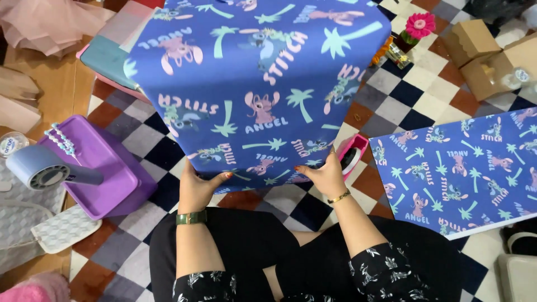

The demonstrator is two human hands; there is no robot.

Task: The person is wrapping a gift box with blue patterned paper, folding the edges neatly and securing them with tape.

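Note:
A large box covered in blue cartoon-print wrapping paper [257, 84] stands on the checkered floor in front of me. My left hand [197, 187] presses the paper at the box's lower left edge, thumb on top. My right hand [324, 174] holds the paper at the lower right edge. Both hands grip the paper's near edge. A pink tape dispenser [352, 156] sits just right of my right hand, partly hidden by the box.
A second sheet of the same wrapping paper [464, 168] lies at the right. A purple tray [106, 168] with a blue hairdryer [47, 168] and beads is at the left. Cardboard boxes [492, 56] and a pink flower [419, 25] sit at the back right.

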